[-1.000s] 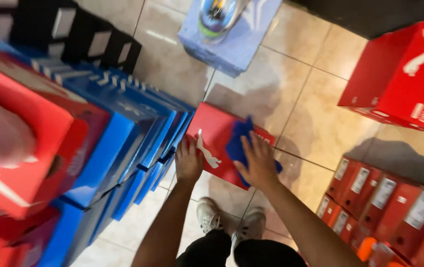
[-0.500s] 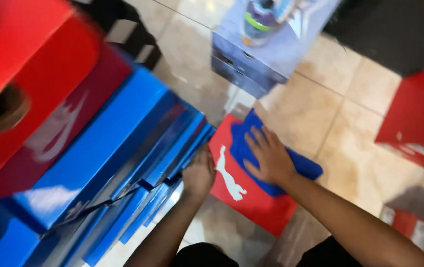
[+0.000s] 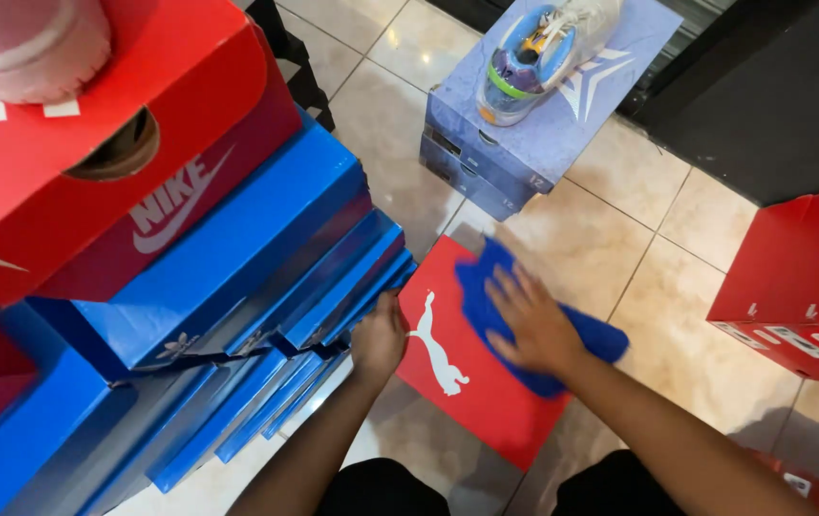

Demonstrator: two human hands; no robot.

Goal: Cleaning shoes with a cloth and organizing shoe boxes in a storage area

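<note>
A red shoe box (image 3: 471,392) with a white animal logo lies flat on the tiled floor below me. My right hand (image 3: 530,323) presses flat on a blue cloth (image 3: 486,277) spread over the box lid, fingers apart. My left hand (image 3: 379,339) grips the box's left edge, close against the stack of blue boxes.
A tall stack of blue shoe boxes (image 3: 247,287) with a red box (image 3: 94,182) on top fills the left. A pale blue box (image 3: 533,124) carrying a colourful sneaker (image 3: 533,53) stands ahead. More red boxes (image 3: 801,287) stand at right, beside a dark mat (image 3: 763,86).
My view has shifted closer and upward along the stack. The right hand with the blue cloth has slid across the red box lid; the left hand stays on the box edge.
</note>
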